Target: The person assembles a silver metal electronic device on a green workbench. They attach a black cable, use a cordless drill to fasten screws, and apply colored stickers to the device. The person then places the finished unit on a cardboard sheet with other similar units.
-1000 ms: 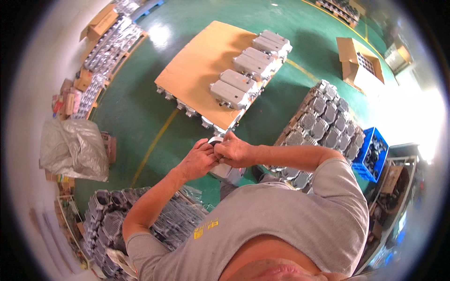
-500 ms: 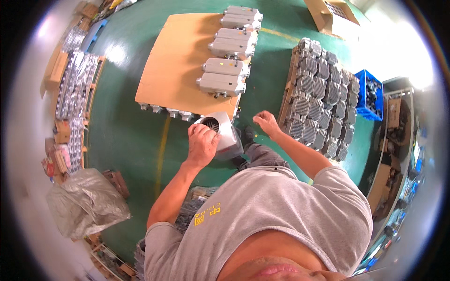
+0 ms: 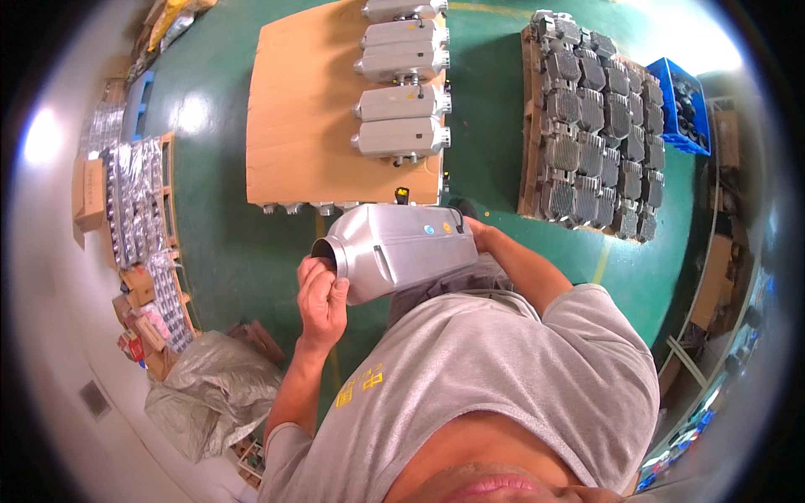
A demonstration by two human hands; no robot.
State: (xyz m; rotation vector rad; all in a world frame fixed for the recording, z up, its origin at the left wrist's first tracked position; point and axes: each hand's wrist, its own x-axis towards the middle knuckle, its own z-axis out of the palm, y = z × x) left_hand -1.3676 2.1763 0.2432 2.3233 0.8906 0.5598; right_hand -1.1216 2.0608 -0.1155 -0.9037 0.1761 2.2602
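A silver air heater with a boxy metal casing lies sideways between my hands, in front of my waist. My left hand grips the rim of its round opening, fingers curled inside and thumb outside. At the opposite end, my right hand is closed around the casing, its fingertips hidden behind it. A black cable runs over that end, and small round stickers mark the top. Just beyond, a row of similar heaters rests on a cardboard-topped stack.
Right of the stack, a pallet carries finned metal castings, with a blue crate beside it. Shelving lines the right side. On the left stand wrapped parts on pallets and a crumpled grey plastic sheet.
The heater has swung from pointing away to lying sideways. My right hand, free before, now grips its other end. My left hand has moved slightly left and nearer.
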